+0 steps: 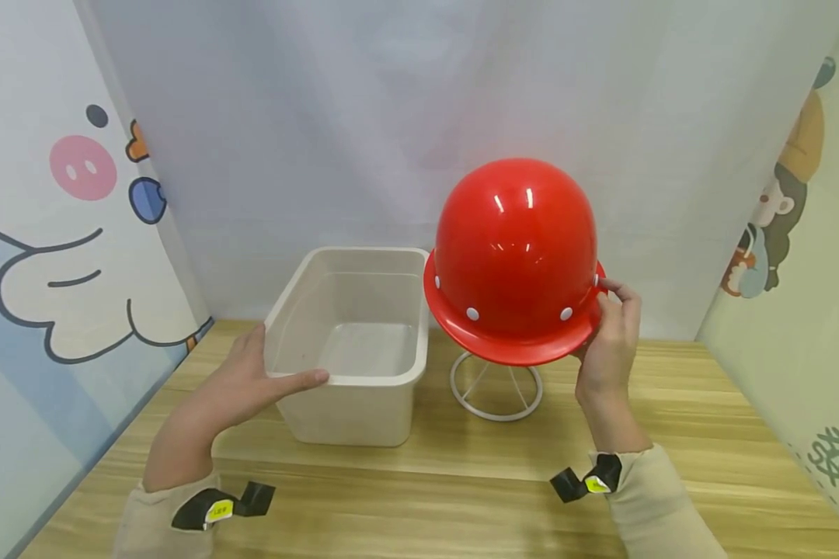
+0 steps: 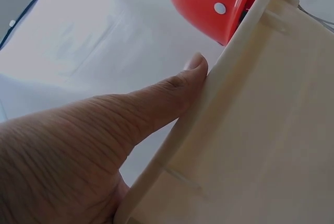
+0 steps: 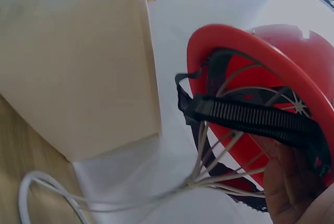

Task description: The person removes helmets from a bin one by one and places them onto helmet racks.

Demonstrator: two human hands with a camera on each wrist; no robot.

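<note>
A red hard hat (image 1: 517, 256) sits over a white wire stand (image 1: 496, 419), its brim toward me. My right hand (image 1: 611, 341) grips the brim at the right side. From below, the right wrist view shows the black inner headband (image 3: 250, 117) and the stand's wires reaching up inside the shell; whether the hat's full weight rests on them I cannot tell. My left hand (image 1: 245, 380) spreads around the near left corner of a beige plastic bin (image 1: 353, 411). Its straight thumb (image 2: 172, 91) lies against the rim, while most of its other fingers are hidden.
The bin and stand are side by side on a wood-grain table (image 1: 461, 505), the bin at the left. A pale curtain (image 1: 308, 132) hangs behind them. Cartoon-printed panels flank the table on the left (image 1: 49, 256) and right (image 1: 804, 373).
</note>
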